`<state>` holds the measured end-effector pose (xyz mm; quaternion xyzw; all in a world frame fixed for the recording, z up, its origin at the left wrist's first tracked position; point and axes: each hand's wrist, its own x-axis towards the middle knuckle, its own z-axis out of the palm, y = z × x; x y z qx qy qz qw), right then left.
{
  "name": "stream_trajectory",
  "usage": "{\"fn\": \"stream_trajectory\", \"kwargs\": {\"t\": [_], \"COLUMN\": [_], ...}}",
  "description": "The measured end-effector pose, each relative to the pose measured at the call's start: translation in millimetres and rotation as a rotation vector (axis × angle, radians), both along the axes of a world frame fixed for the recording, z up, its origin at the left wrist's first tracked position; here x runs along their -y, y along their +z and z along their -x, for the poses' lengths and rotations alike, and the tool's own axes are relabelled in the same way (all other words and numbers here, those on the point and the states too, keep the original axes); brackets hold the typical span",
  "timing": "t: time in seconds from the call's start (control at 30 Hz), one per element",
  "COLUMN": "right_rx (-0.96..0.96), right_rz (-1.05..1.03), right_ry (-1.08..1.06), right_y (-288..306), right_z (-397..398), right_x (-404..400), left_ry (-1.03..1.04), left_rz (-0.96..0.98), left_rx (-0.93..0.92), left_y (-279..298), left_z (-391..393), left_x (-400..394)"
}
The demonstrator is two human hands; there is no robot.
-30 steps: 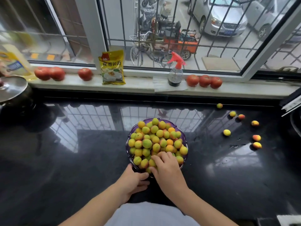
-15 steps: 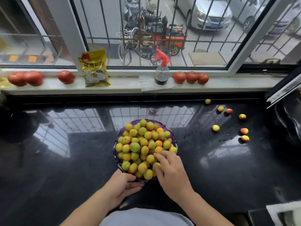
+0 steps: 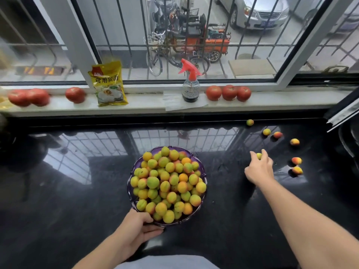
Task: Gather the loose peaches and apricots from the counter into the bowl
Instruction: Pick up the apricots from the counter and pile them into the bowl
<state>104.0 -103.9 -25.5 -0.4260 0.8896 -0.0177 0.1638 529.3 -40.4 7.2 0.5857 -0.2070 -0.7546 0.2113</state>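
A purple bowl (image 3: 202,167) heaped with yellow-green and orange peaches and apricots (image 3: 167,183) stands on the black counter in front of me. My left hand (image 3: 138,229) grips the bowl's near rim. My right hand (image 3: 259,168) is stretched out to the right of the bowl, its fingers curled around a small yellow apricot (image 3: 259,156) on the counter. Several loose fruits lie beyond it: a green-orange one (image 3: 250,122) near the sill, a yellow one (image 3: 266,132), a red one (image 3: 278,135), and orange-red ones (image 3: 294,142) (image 3: 296,160) (image 3: 297,170).
The white window sill (image 3: 145,105) carries tomatoes at the left (image 3: 29,97) and right (image 3: 229,92), a yellow food packet (image 3: 108,84) and a spray bottle (image 3: 190,85). A dark appliance edge (image 3: 345,117) juts in at the far right. The counter (image 3: 77,191) is glossy black.
My right hand has left the bowl's fruit pile and reached right to the yellow apricot. My left hand has stayed at the bowl's near rim. The view has shifted rightward.
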Motion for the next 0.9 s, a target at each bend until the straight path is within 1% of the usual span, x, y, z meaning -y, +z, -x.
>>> {"fn": "stream_trajectory", "kwargs": {"t": [0.13,0.2,0.3,0.37,0.43,0.47,0.57,0.63,0.67,0.73,0.8,0.83,0.87,0.9], "right_rx": [0.038,-0.011,-0.145,-0.105,0.018,0.111,0.445,0.654,0.740,0.908,1.074,1.107,1.072,0.961], "right_rz": [-0.157,-0.204,-0.113,-0.005,0.106,0.169,0.371,0.505,0.540,0.563,0.530,0.493,0.468,0.463], "right_ry": [0.048,0.094,0.120,0.064,0.012,-0.010,-0.122,-0.244,-0.285,-0.269,-0.159,-0.095,-0.029,0.047], "right_y": [0.2,-5.9,-18.1,-20.7,-18.1,-16.6,-7.9,9.5,20.3,43.4,58.1,61.0,62.1,59.4], "right_z": [16.8,20.5,23.4,15.0,-8.5,-24.3,-81.8,-119.0,-135.7,-164.0,-181.9,-187.5,-191.6,-193.8], "right_x": [18.2,21.2,15.0,4.6,-9.5,-18.5,-54.0,-81.2,-92.9,-111.3,-120.0,-121.8,-122.6,-122.2], "left_ry": [-0.001,-0.005,-0.003,0.000,-0.003,-0.006,-0.009,-0.013,-0.015,-0.023,-0.029,-0.032,-0.032,-0.030], "left_rz": [-0.003,-0.001,-0.006,-0.008,-0.008,-0.007,-0.007,-0.003,-0.001,0.003,0.004,0.003,0.001,0.000], "left_rx": [-0.005,-0.014,-0.022,-0.025,-0.023,-0.024,-0.033,-0.041,-0.042,-0.048,-0.059,-0.059,-0.057,-0.057], "left_y": [2.4,4.2,4.6,5.0,5.6,5.7,5.0,4.7,4.3,3.8,2.7,1.8,1.3,1.0], "left_z": [1.3,1.6,1.5,1.9,1.3,0.7,-0.8,-0.5,-1.1,-4.2,-6.5,-6.9,-6.8,-6.8], "left_x": [0.7,0.4,0.8,1.0,0.9,0.9,1.5,2.3,2.3,1.7,1.2,1.0,0.9,0.4]}}
